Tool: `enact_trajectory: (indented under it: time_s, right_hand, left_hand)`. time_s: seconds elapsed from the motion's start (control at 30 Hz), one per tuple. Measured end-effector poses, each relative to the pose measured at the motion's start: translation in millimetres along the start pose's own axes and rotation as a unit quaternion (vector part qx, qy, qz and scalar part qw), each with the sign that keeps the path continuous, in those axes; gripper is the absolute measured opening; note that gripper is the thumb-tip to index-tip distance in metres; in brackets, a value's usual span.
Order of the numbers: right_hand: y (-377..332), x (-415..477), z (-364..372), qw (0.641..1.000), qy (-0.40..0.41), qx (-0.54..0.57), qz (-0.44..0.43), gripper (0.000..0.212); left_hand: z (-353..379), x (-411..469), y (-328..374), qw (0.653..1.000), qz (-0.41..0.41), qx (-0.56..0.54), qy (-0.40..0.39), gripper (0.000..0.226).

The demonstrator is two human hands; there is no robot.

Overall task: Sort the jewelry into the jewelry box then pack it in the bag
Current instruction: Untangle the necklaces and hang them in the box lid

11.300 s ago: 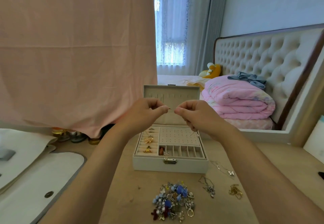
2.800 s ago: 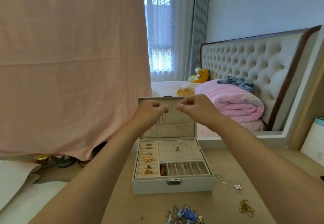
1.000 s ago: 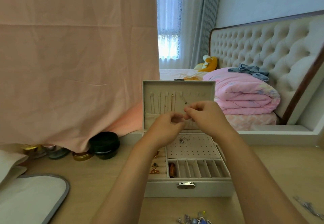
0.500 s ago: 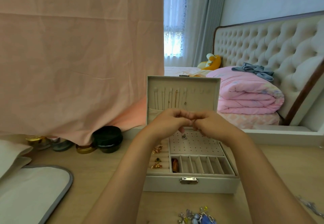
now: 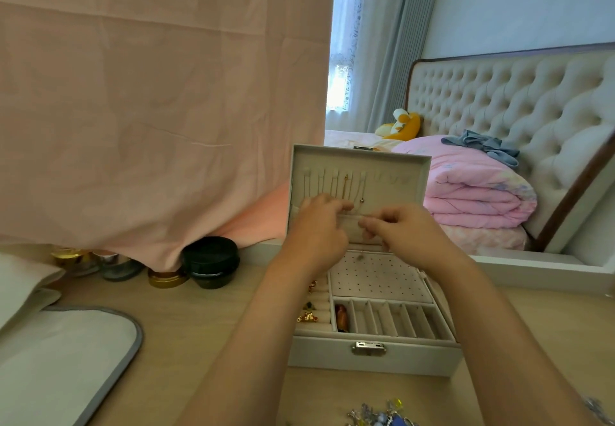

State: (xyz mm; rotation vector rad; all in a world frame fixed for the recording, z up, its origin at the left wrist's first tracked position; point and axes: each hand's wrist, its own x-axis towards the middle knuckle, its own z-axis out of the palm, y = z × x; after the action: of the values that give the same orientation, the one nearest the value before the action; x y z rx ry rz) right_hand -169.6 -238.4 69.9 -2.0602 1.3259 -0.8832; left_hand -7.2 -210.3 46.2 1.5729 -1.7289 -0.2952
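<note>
Hands bunched together half a second ago now sit apart at the lid pocket [image 5: 353,230] of the box [image 5: 369,357]: right hand [image 5: 407,230] pinches the necklace [image 5: 361,256], which dangles over the stud panel [image 5: 379,279]; left hand [image 5: 317,229] grip unclear; nearly stowed, pile [image 5: 382,415] at bottom edge waits.

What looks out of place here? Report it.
The pink cloth hangs down over the jars at back left, half covering them. A pendant on a thin chain dangles loose over the jewelry box's dotted pad. Nothing looks spilled or broken.
</note>
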Motion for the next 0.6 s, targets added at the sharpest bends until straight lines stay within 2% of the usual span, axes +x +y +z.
enact_trajectory:
  time_s: [0.13, 0.3, 0.43, 0.6]
  right_hand:
    - [-8.4, 15.6, -8.8, 0.998, 0.060, 0.000, -0.030, 0.019]
    - [-18.5, 38.4, -17.7, 0.995, 0.086, -0.007, -0.059, 0.020]
    - [-23.2, 51.8, -16.2, 0.992, 0.088, -0.042, -0.078, 0.021]
    - [-12.2, 63.1, -3.7, 0.990, 0.050, -0.111, -0.073, 0.022]
  left_hand:
    - [7.4, -3.6, -2.8, 0.991, 0.055, 0.115, 0.028, 0.061]
    - [16.3, -4.5, -4.0, 0.980, 0.061, 0.190, 0.023, 0.062]
    - [19.9, -4.4, -8.7, 0.969, 0.069, 0.235, 0.039, 0.054]
    - [21.5, -3.1, -11.0, 0.967, 0.067, 0.241, 0.040, 0.047]
